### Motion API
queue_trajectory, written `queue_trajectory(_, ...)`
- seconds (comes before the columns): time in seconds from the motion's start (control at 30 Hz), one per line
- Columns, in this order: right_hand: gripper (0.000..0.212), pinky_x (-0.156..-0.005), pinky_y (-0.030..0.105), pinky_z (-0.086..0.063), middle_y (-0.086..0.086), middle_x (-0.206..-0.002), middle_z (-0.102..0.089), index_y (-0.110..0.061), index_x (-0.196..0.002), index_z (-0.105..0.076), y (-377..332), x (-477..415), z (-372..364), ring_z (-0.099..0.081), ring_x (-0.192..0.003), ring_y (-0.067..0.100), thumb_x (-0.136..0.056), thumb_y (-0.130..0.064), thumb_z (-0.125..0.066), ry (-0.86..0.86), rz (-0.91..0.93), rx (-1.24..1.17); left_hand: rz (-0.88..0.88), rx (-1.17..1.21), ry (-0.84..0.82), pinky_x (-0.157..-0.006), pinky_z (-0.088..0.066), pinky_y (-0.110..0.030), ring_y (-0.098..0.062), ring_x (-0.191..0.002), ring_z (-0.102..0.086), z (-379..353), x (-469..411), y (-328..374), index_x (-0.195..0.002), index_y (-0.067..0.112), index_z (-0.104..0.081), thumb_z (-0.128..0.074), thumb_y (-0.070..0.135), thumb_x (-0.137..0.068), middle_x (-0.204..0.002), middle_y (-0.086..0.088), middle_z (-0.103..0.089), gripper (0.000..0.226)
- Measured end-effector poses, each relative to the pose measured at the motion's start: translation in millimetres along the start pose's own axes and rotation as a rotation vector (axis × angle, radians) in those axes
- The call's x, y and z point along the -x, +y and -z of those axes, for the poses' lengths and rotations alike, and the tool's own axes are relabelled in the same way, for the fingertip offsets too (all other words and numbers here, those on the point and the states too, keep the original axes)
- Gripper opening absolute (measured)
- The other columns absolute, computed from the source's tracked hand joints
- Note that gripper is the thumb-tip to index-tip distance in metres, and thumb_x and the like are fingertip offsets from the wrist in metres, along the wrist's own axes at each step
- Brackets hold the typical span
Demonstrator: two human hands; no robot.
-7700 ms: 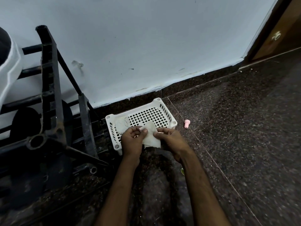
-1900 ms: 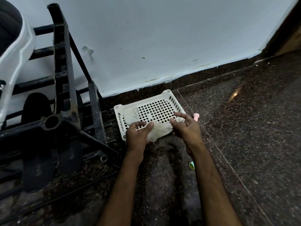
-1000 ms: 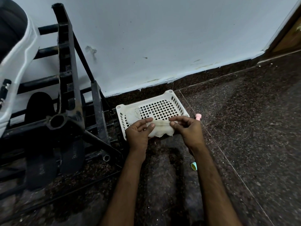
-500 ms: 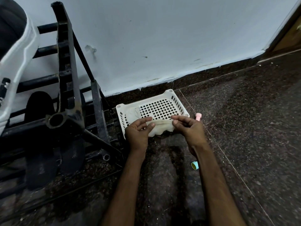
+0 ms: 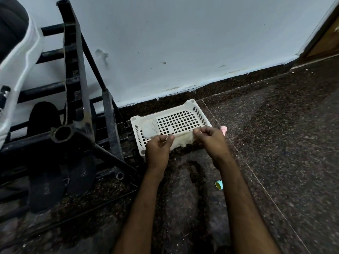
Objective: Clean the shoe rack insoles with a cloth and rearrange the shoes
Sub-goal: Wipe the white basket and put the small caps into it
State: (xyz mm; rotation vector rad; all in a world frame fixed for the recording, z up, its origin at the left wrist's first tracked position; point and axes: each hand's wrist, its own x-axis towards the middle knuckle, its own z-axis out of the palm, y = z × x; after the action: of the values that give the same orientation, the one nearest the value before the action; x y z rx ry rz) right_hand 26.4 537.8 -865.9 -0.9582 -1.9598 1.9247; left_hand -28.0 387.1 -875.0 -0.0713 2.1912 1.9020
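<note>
The left hand [image 5: 158,151] has its fingers curled, pinching the left end of a pale cloth [image 5: 183,141] between thumb and fingertips. The right hand [image 5: 211,142] pinches the cloth's right end the same way, so it hangs stretched between them over the near rim of a white perforated basket [image 5: 192,104]. The basket sits on the dark speckled floor [image 5: 275,143] at twelve o'clock from the hands. A second pale wad [image 5: 149,128] lies in its left end. A pink cap [image 5: 223,129] stands at two o'clock, just beside the right hand; a teal cap [image 5: 219,185] lies at five o'clock, near the right forearm. At nine o'clock, just beside the basket, stands the black shoe rack [image 5: 77,70], with black slippers [image 5: 45,186] low at eight o'clock and a white shoe [image 5: 18,48] at ten.
</note>
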Motion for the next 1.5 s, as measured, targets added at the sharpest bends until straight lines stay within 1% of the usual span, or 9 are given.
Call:
queue_trajectory(0.17, 0.012, -0.070, 0.041, -0.057, 0.013, -0.081, -0.070, -0.009, -0.082, -0.068, 4.1, 2.2, -6.1, -0.064, -0.073, 0.023, -0.089, -0.019, -0.072, 0.032, -0.079, -0.151, 0.165, 0.162, -0.018, -0.085, -0.057, -0.041, -0.021, -0.086, -0.068, -3.8, 2.8, 3.3, -0.095, 0.002, -0.066, -0.069, 0.021, -0.091, -0.093, -0.011, -0.073, 0.019)
queue_trajectory(0.37, 0.023, -0.065, 0.034, -0.058, 0.014, -0.088, -0.071, 0.001, -0.103, -0.067, 8.6, 3.0, -1.2, -0.067, -0.077, 0.026, -0.084, -0.008, -0.075, -0.048, -0.182, -0.249, 0.254, 0.256, -0.171, -0.070, -0.060, -0.030, -0.019, -0.082, -0.073, 3.3, 8.8, 6.8, -0.108, 0.001, -0.063, -0.076, 0.016, -0.084, -0.093, -0.011, -0.075, 0.032)
queue_trajectory(0.5, 0.014, -0.072, 0.039, -0.054, 0.000, -0.071, -0.061, -0.005, -0.089, -0.069, 4.6, 2.8, -3.2, -0.059, -0.073, 0.021, -0.080, -0.007, -0.078, 0.098, 0.037, -0.024, 0.246, 0.219, -0.196, -0.066, -0.060, -0.033, -0.019, -0.076, -0.073, -1.7, 12.6, 5.1, -0.103, 0.002, -0.059, -0.078, 0.004, -0.079, -0.090, -0.010, -0.075, 0.031)
queue_trajectory(0.7, 0.020, -0.070, 0.002, -0.038, 0.003, -0.096, -0.062, -0.015, -0.087, -0.069, -10.9, 18.5, -25.7, -0.056, -0.080, 0.005, -0.074, -0.002, -0.078, 0.171, 0.491, 0.391, 0.219, 0.128, 0.038, -0.072, -0.058, -0.052, -0.025, -0.072, -0.064, -23.1, 11.7, -0.9, -0.075, 0.010, -0.056, -0.079, 0.006, -0.080, -0.070, -0.009, -0.064, 0.024)
queue_trajectory(0.83, 0.025, -0.072, 0.001, -0.039, 0.008, -0.102, -0.057, -0.009, -0.090, -0.070, -5.7, 23.3, -34.5, -0.053, -0.080, 0.005, -0.071, 0.008, -0.073, 0.162, 0.603, 0.443, 0.266, 0.196, 0.035, -0.069, -0.058, -0.049, -0.025, -0.070, -0.064, -24.8, 12.1, 1.6, -0.090, 0.007, -0.058, -0.080, 0.008, -0.079, -0.077, -0.012, -0.066, 0.024)
queue_trajectory(0.97, 0.049, -0.076, 0.023, -0.047, -0.001, -0.096, -0.063, -0.014, -0.120, -0.058, -9.0, 28.0, -32.0, -0.059, -0.085, 0.011, -0.076, -0.001, -0.075, 0.117, 0.452, 0.406, 0.277, 0.215, -0.023, -0.061, -0.057, -0.029, -0.020, -0.073, -0.067, -20.1, 11.2, 0.7, -0.114, 0.002, -0.057, -0.079, 0.007, -0.081, -0.097, -0.016, -0.071, 0.040)
queue_trajectory(1.13, 0.049, -0.071, 0.027, -0.044, -0.006, -0.081, -0.053, -0.018, -0.118, -0.056, 1.2, 16.4, -22.7, -0.054, -0.073, 0.010, -0.076, -0.011, -0.080, 0.147, 0.144, 0.319, 0.224, 0.195, -0.038, -0.085, -0.057, -0.048, -0.037, -0.096, -0.069, -18.8, 10.3, -3.1, -0.112, -0.004, -0.066, -0.070, -0.002, -0.086, -0.103, -0.021, -0.072, 0.027)
queue_trajectory(1.3, 0.038, -0.071, 0.027, -0.045, 0.005, -0.090, -0.061, -0.016, -0.112, -0.057, 0.3, 11.5, -25.3, -0.060, -0.086, 0.023, -0.079, -0.012, -0.075, 0.155, 0.119, 0.412, 0.129, 0.104, 0.023, -0.077, -0.057, -0.047, -0.026, -0.080, -0.069, -24.8, 15.2, -2.1, -0.089, 0.003, -0.072, -0.075, 0.000, -0.081, -0.089, -0.015, -0.074, 0.009)
queue_trajectory(1.5, 0.054, -0.081, 0.030, -0.052, 0.012, -0.112, -0.065, -0.008, -0.118, -0.058, 18.5, 0.9, -28.2, -0.063, -0.100, 0.026, -0.071, -0.011, -0.084, 0.141, -0.009, 0.312, 0.202, 0.133, 0.056, -0.079, -0.060, -0.049, -0.033, -0.088, -0.072, -21.1, 13.5, -4.1, -0.098, -0.006, -0.068, -0.076, 0.003, -0.082, -0.092, -0.019, -0.073, 0.020)
